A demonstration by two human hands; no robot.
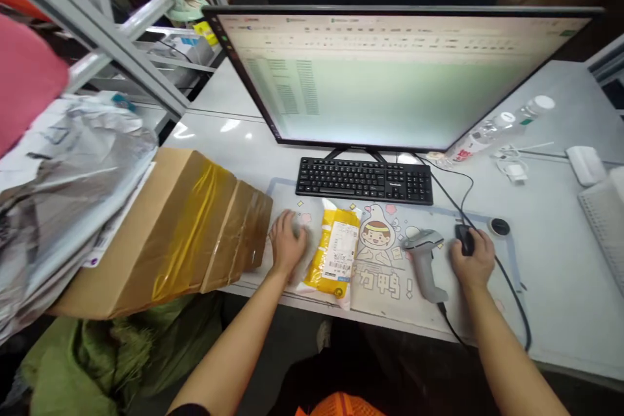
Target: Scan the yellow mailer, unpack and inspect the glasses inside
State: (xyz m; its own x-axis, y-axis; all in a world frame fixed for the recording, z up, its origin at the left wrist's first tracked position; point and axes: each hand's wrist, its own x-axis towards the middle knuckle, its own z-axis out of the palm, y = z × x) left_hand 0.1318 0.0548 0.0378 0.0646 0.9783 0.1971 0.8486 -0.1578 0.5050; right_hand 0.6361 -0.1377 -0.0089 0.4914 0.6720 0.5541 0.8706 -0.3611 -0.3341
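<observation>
My right hand (474,261) is wrapped over a black computer mouse (465,239) on the right side of the printed desk mat (385,302). My left hand (287,244) rests on the mat with its fingers apart, holding nothing. Just right of it lies a yellow and white parcel (336,253) with a white shipping label facing up. Between the parcel and my right hand, a grey barcode scanner (425,263) lies on its side, its cable running off the desk's front edge. Behind them sits a black keyboard (363,181) in front of a large monitor (390,97) showing a spreadsheet-like page.
Taped cardboard boxes (195,221) stand close to my left hand, with grey plastic parcels (82,169) beside them. Clear bottles (492,130), a white charger (515,170) and a round dark-topped object (499,227) are at the right. A metal frame (131,45) rises at left.
</observation>
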